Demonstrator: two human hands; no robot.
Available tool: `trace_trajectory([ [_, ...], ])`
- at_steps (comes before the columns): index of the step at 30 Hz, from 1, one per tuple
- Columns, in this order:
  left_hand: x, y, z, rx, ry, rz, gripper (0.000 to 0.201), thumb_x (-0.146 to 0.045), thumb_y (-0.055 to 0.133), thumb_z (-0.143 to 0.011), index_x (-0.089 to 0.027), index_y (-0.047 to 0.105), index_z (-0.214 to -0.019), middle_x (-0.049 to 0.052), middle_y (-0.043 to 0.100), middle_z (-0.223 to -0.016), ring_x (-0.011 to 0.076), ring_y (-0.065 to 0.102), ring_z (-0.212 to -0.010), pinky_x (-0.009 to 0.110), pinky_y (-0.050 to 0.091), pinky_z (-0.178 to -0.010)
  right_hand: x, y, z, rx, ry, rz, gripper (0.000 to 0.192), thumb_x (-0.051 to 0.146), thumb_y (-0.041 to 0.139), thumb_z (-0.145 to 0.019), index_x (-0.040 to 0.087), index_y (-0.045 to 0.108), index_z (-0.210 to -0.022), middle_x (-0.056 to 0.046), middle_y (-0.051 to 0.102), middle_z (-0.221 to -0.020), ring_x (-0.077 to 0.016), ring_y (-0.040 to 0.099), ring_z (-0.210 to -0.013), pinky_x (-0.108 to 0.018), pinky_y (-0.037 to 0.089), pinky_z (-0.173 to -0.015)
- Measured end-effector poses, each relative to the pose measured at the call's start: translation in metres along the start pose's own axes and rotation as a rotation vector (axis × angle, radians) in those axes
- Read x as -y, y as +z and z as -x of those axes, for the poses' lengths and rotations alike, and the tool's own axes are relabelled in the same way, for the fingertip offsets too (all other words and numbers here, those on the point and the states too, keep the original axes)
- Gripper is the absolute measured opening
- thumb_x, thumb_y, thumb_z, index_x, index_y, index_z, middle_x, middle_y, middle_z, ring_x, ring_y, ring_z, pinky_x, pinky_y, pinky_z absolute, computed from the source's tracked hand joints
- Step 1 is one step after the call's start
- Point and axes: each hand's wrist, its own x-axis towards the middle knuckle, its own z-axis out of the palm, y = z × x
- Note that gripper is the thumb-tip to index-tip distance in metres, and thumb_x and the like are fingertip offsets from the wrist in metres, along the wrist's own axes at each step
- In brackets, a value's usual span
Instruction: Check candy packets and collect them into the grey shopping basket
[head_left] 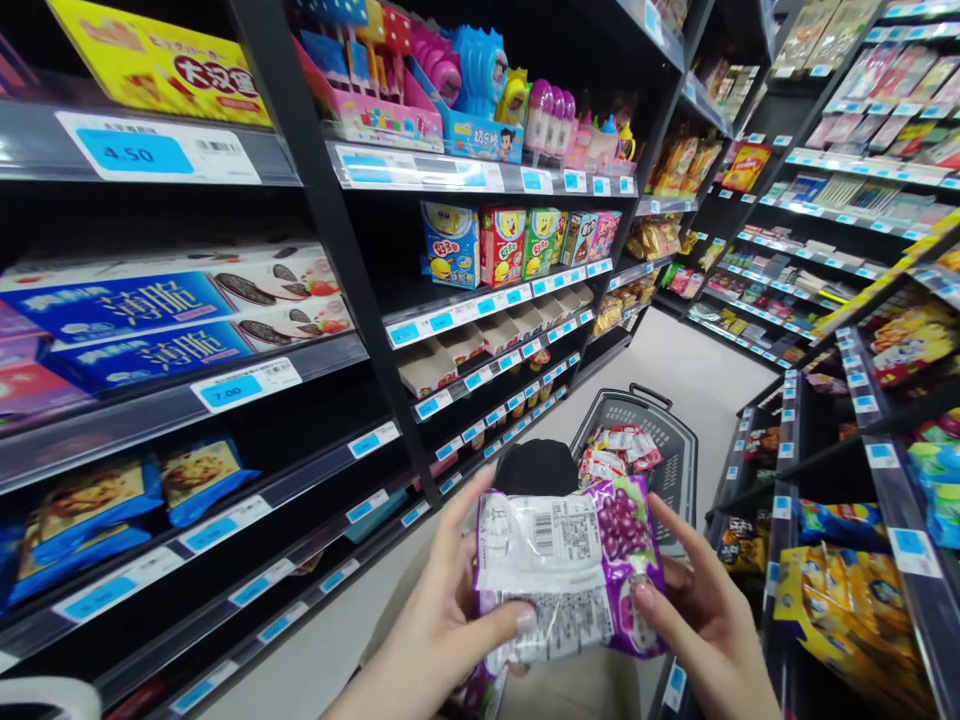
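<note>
The purple snack packet (574,565) sits between both of our hands, low in the middle of the view, held up with its back panel toward us so that the white label and barcode show, with a picture of grapes on the right part. Our left hand (431,625) curls round the packet's left edge: the thumb presses across the lower front of the wrapper, and the fingers reach up behind its left side. Our right hand (701,615) grips the right edge in the same way, thumb laid on the front near the lower right corner, fingers half bent and partly hidden behind the foil. Neither hand is spread flat; both are closed loosely onto the packet.

Just beyond the packet, on the aisle floor (697,355), stands a dark shopping basket (671,450) with red-and-white wrapped sweets (619,450) inside and a black item (536,465) at its near edge. To the left we see shelves with blue biscuit boxes (124,310) and blue price tags (244,385); to the right, a rack of yellow snack bags (851,600).
</note>
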Motion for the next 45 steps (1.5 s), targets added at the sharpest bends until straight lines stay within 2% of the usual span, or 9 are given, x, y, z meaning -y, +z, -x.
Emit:
trace_trajectory([
  [4,0.005,-0.012,-0.006,-0.057,0.268,-0.371,0.047,-0.026,0.080,-0.070,-0.030,0.069,-0.116,0.005,0.075,-0.098,0.0196,0.070,-0.079,0.024,0.058,-0.069,0.006,0.004,0.011,-0.017,-0.084,0.055,0.052,0.033,0.070,-0.082,0.031,0.054,-0.132,-0.004,0.077,-0.088,-0.0169,0.072,-0.073,-0.024,0.057,-0.069],
  [10,-0.002,-0.013,-0.012,0.011,0.661,-0.392,0.029,-0.017,0.077,-0.073,-0.028,0.077,-0.100,0.004,0.077,-0.078,0.0165,0.070,-0.060,0.020,0.054,-0.053,0.007,0.003,0.017,-0.041,-0.288,0.185,0.046,0.033,0.067,-0.086,0.039,0.055,-0.130,0.001,0.074,-0.106,-0.0120,0.073,-0.079,-0.017,0.057,-0.074],
  [12,-0.005,-0.012,-0.011,0.027,0.661,-0.351,0.024,-0.015,0.075,-0.075,-0.028,0.078,-0.095,0.004,0.077,-0.074,0.0163,0.070,-0.058,0.020,0.054,-0.051,0.009,-0.001,0.014,-0.021,-0.436,0.324,0.039,0.029,0.068,-0.085,0.037,0.062,-0.123,0.000,0.074,-0.106,-0.0121,0.072,-0.080,-0.016,0.056,-0.074],
  [16,-0.004,-0.010,-0.009,-0.037,0.579,-0.316,0.014,-0.017,0.077,-0.073,-0.028,0.079,-0.081,-0.001,0.073,-0.063,0.0146,0.068,-0.056,0.019,0.053,-0.051,0.016,-0.009,0.004,0.186,-0.739,0.573,0.038,0.011,0.069,-0.080,0.029,0.069,-0.113,0.000,0.075,-0.083,-0.0146,0.072,-0.073,-0.017,0.056,-0.065],
  [20,-0.001,-0.009,-0.004,-0.095,0.399,-0.268,0.005,-0.024,0.076,-0.075,-0.028,0.078,-0.071,0.003,0.076,-0.097,0.0199,0.071,-0.087,0.026,0.056,-0.078,0.012,-0.005,0.005,0.097,-0.828,0.687,0.023,0.010,0.061,-0.086,0.026,0.069,-0.101,0.000,0.072,-0.076,-0.0115,0.068,-0.062,-0.017,0.053,-0.057],
  [23,-0.002,-0.007,-0.001,-0.116,0.314,-0.305,0.006,-0.026,0.075,-0.076,-0.027,0.077,-0.070,0.003,0.072,-0.111,0.0211,0.067,-0.098,0.026,0.053,-0.084,0.006,0.003,0.008,-0.051,-0.828,0.783,0.018,0.012,0.057,-0.090,0.026,0.068,-0.094,0.000,0.070,-0.075,-0.0112,0.068,-0.063,-0.017,0.050,-0.057],
  [32,-0.013,0.003,0.002,-0.149,0.201,-0.375,0.013,-0.029,0.072,-0.076,-0.024,0.074,-0.063,0.000,0.069,-0.073,0.0155,0.061,-0.068,0.021,0.047,-0.064,0.013,0.017,0.007,-0.110,-0.723,0.888,0.019,0.024,0.043,-0.097,0.025,0.058,-0.085,-0.001,0.048,-0.090,-0.0097,0.057,-0.064,-0.019,0.045,-0.057],
  [39,-0.013,0.009,-0.001,-0.196,-0.050,-0.217,0.023,-0.034,0.072,-0.073,-0.019,0.069,-0.055,0.000,0.065,-0.061,0.0150,0.054,-0.062,0.024,0.040,-0.062,0.011,0.015,0.008,-0.159,-0.612,0.884,0.027,0.035,0.041,-0.098,0.025,0.052,-0.075,0.000,0.049,-0.084,-0.0146,0.054,-0.070,-0.023,0.044,-0.064],
  [45,-0.018,0.013,-0.008,-0.155,-0.179,0.108,0.015,-0.030,0.081,-0.064,-0.020,0.073,-0.072,0.000,0.066,-0.067,0.0133,0.054,-0.064,0.022,0.041,-0.062,0.015,0.008,0.008,-0.074,-0.144,0.458,0.029,0.047,0.056,-0.088,0.023,0.058,-0.072,0.004,0.050,-0.062,-0.0124,0.045,-0.056,-0.021,0.035,-0.053],
])
